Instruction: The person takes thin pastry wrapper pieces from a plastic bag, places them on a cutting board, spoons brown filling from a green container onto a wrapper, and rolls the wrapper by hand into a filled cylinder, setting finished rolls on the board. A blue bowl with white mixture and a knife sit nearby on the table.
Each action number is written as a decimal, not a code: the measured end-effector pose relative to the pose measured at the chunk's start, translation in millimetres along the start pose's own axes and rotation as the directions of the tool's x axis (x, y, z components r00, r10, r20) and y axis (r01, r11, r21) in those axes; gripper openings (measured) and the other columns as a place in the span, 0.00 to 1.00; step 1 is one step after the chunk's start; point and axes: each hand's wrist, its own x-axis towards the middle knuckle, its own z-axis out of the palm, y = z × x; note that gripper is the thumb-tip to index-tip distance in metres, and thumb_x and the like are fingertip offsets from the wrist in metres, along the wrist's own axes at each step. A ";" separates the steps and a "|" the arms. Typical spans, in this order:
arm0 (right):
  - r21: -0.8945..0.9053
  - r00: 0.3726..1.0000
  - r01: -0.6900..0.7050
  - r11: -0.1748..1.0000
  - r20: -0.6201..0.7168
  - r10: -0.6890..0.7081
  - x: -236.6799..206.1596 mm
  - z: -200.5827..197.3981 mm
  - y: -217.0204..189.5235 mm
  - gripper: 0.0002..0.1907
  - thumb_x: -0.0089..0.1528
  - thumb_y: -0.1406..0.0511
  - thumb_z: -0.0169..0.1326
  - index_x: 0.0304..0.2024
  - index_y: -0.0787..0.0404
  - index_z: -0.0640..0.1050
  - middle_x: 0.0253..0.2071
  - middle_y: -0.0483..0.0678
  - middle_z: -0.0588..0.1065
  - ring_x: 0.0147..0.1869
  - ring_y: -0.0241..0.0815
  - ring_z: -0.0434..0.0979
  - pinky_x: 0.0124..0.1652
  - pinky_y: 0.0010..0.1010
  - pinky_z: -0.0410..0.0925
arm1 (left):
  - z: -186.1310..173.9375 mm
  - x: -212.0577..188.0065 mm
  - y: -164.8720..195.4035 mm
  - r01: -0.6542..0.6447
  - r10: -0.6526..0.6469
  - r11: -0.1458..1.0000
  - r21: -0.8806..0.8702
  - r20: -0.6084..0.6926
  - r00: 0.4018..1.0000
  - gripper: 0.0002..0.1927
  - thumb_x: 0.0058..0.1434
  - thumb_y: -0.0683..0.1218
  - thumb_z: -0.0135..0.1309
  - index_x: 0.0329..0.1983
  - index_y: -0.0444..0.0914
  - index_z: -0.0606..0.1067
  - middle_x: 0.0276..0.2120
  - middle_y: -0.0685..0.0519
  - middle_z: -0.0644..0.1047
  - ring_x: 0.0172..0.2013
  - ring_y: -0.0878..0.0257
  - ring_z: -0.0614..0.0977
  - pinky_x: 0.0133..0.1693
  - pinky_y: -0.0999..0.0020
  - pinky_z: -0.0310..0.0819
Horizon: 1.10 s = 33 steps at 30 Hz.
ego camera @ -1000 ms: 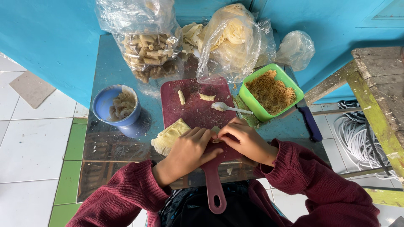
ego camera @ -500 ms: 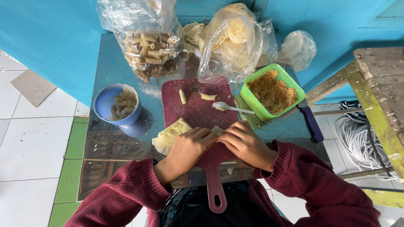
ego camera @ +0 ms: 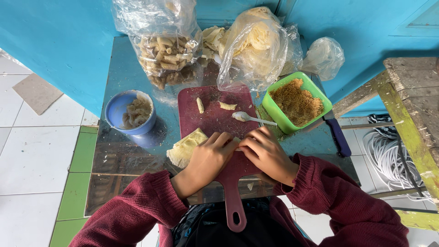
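Pinching pale wrapper (ego camera: 237, 141), both hands (ego camera: 208, 155) (ego camera: 267, 153)

Turquoise wall (ego camera: 55, 41); white-and-green tiled floor (ego camera: 32, 169); worn wooden frame (ego camera: 411, 110) right; daylight.

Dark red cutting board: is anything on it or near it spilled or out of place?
Yes. Brown crumbs lie spilled on the metal table beside the green square container. The pale wrapper stack hangs over the dark red cutting board left edge.
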 end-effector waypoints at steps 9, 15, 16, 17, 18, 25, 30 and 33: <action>-0.198 0.983 0.183 0.963 0.046 -0.177 -3.5 -2.8 -3.1 0.12 0.60 0.65 0.63 0.44 0.60 0.77 0.42 0.45 0.75 0.49 0.43 0.73 0.52 0.42 0.60 | -0.5 -6.1 -5.0 -0.069 0.068 0.997 0.030 0.032 0.997 0.15 0.56 0.41 0.57 0.48 0.34 0.76 0.40 0.52 0.78 0.39 0.59 0.81 0.37 0.66 0.80; -0.276 0.989 0.148 0.950 0.061 -0.136 1.4 -1.3 -2.6 0.09 0.62 0.66 0.62 0.43 0.61 0.79 0.42 0.44 0.75 0.50 0.43 0.73 0.53 0.42 0.60 | 1.9 -6.8 -5.2 -0.096 0.089 0.986 0.134 0.054 0.995 0.19 0.56 0.40 0.56 0.52 0.34 0.77 0.42 0.52 0.79 0.42 0.60 0.81 0.44 0.67 0.78; -0.318 0.987 0.159 0.935 0.049 -0.151 1.4 -1.0 -2.6 0.09 0.62 0.66 0.61 0.43 0.61 0.80 0.43 0.45 0.76 0.50 0.43 0.73 0.53 0.42 0.60 | 3.0 -6.1 -5.1 -0.112 0.104 0.978 0.176 0.054 0.993 0.19 0.56 0.40 0.56 0.53 0.34 0.77 0.45 0.52 0.79 0.44 0.60 0.81 0.48 0.65 0.77; -0.359 0.986 0.167 0.918 0.038 -0.164 1.1 -0.7 -2.8 0.09 0.61 0.66 0.60 0.43 0.62 0.80 0.44 0.46 0.76 0.51 0.44 0.73 0.53 0.42 0.60 | 3.6 -6.0 -4.9 -0.128 0.118 0.968 0.216 0.057 0.991 0.19 0.57 0.41 0.56 0.53 0.34 0.77 0.47 0.52 0.80 0.47 0.60 0.81 0.52 0.64 0.76; -0.399 0.984 0.170 0.901 0.025 -0.175 -0.3 -0.9 -3.4 0.09 0.60 0.66 0.59 0.43 0.62 0.80 0.45 0.47 0.76 0.51 0.44 0.73 0.53 0.43 0.60 | 4.1 -5.8 -3.7 -0.126 0.120 0.960 0.251 0.037 0.992 0.20 0.57 0.41 0.56 0.54 0.34 0.77 0.49 0.52 0.80 0.49 0.59 0.81 0.55 0.61 0.73; -0.463 0.975 0.220 0.859 0.085 -0.204 -2.6 -2.0 -3.6 0.19 0.61 0.67 0.54 0.55 0.64 0.80 0.52 0.46 0.77 0.55 0.40 0.73 0.58 0.44 0.59 | 0.4 3.5 -6.7 0.010 0.013 0.967 0.254 -0.086 0.996 0.23 0.51 0.43 0.56 0.53 0.36 0.78 0.52 0.49 0.79 0.56 0.55 0.78 0.61 0.46 0.63; -0.499 0.971 0.238 0.833 0.113 -0.210 5.6 -2.5 -0.4 0.19 0.60 0.67 0.56 0.54 0.64 0.79 0.52 0.45 0.77 0.57 0.42 0.72 0.57 0.46 0.59 | -25.0 -2.8 -34.4 0.240 -0.246 0.949 0.205 0.002 0.969 0.17 0.60 0.36 0.54 0.52 0.40 0.79 0.54 0.52 0.80 0.51 0.58 0.81 0.56 0.60 0.75; -0.451 0.975 0.224 0.864 0.105 -0.198 8.2 -2.3 -3.0 0.17 0.62 0.65 0.58 0.52 0.64 0.79 0.51 0.46 0.76 0.57 0.43 0.71 0.57 0.47 0.59 | -48.6 -17.3 -47.7 0.342 -0.362 0.909 0.239 0.043 0.931 0.14 0.63 0.39 0.53 0.52 0.39 0.76 0.51 0.49 0.79 0.48 0.54 0.82 0.51 0.59 0.76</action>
